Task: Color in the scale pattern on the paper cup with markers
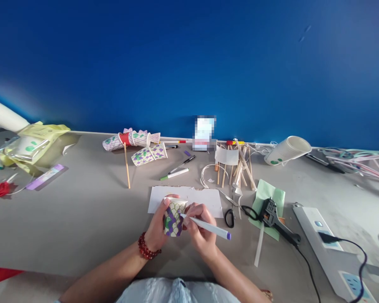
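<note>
A paper cup (174, 218) with a drawn scale pattern, partly coloured purple and green, is held in front of me. My left hand (158, 225) wraps round its left side, with a red bead bracelet on the wrist. Pinched in my right hand (202, 229) is a white marker (208, 226) with a purple end. Its tip touches or nearly touches the cup's right side; contact is hard to tell. Behind the cup lies a white sheet of paper (205, 198). Farther off are a green marker (174, 174) and a black pen (183, 164).
Decorated cups (150, 154) lie at the back, one set with a stick. Right of centre are wooden sticks (240, 168), scissors (230, 218), a glue gun (273, 216) on green paper, a power strip (322, 248) and white cups (289, 149). Yellow packaging (46, 130) lies left; a blue wall stands behind.
</note>
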Action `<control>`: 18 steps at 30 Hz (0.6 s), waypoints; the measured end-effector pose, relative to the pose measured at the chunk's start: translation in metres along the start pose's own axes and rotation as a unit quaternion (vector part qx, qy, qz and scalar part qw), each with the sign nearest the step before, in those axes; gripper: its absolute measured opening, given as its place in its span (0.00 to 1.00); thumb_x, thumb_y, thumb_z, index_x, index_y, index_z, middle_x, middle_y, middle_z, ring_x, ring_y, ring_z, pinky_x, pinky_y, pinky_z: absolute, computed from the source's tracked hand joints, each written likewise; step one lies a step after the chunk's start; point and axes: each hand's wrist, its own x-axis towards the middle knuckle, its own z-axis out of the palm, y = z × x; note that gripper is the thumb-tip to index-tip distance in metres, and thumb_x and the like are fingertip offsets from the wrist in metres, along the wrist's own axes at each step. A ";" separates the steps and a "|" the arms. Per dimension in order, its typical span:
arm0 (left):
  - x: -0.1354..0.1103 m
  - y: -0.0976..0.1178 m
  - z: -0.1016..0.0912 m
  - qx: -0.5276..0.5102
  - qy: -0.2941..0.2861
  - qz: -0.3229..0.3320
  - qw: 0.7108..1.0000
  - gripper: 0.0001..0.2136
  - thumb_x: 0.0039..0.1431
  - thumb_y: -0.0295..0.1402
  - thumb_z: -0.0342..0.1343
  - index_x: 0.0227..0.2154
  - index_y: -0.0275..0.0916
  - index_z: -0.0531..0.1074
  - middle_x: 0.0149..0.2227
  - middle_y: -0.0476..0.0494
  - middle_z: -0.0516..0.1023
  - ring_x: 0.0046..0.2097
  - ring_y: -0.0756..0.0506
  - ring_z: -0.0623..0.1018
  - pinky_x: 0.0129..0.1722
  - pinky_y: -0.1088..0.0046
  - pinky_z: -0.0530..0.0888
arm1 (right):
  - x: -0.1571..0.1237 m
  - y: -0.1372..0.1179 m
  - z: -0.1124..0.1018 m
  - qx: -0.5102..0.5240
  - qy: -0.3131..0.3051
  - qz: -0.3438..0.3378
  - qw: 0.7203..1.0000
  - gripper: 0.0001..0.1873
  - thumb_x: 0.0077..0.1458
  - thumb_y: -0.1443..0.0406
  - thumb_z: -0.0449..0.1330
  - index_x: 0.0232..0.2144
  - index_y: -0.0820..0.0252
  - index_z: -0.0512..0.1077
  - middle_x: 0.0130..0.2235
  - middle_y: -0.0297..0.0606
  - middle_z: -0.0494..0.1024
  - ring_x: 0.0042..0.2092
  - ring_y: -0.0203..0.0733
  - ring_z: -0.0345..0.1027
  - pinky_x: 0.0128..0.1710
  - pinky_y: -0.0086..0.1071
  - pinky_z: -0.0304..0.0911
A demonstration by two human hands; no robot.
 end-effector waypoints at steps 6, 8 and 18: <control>-0.001 0.000 -0.001 -0.006 0.000 -0.002 1.000 0.22 0.54 0.51 0.68 0.42 0.39 0.74 0.32 0.45 0.82 0.37 0.40 0.83 0.35 0.66 0.79 | 0.000 -0.001 0.000 -0.015 -0.006 0.007 1.000 0.10 0.66 0.63 0.58 0.31 0.54 0.67 0.27 0.33 0.69 0.30 0.42 0.64 0.33 0.37 0.63; -0.001 -0.001 -0.002 -0.007 0.001 -0.002 1.000 0.22 0.54 0.51 0.68 0.43 0.40 0.75 0.31 0.45 0.82 0.37 0.40 0.83 0.35 0.67 0.79 | 0.000 -0.001 -0.001 -0.018 -0.003 0.010 1.000 0.10 0.66 0.62 0.58 0.30 0.54 0.67 0.26 0.33 0.69 0.30 0.42 0.64 0.33 0.38 0.63; 0.000 -0.001 -0.003 0.009 -0.006 -0.002 1.000 0.22 0.56 0.53 0.65 0.44 0.41 0.73 0.32 0.47 0.82 0.35 0.42 0.83 0.33 0.69 0.78 | 0.001 0.000 -0.001 -0.024 -0.005 0.003 1.000 0.10 0.66 0.62 0.59 0.31 0.54 0.67 0.26 0.32 0.68 0.30 0.41 0.63 0.32 0.37 0.62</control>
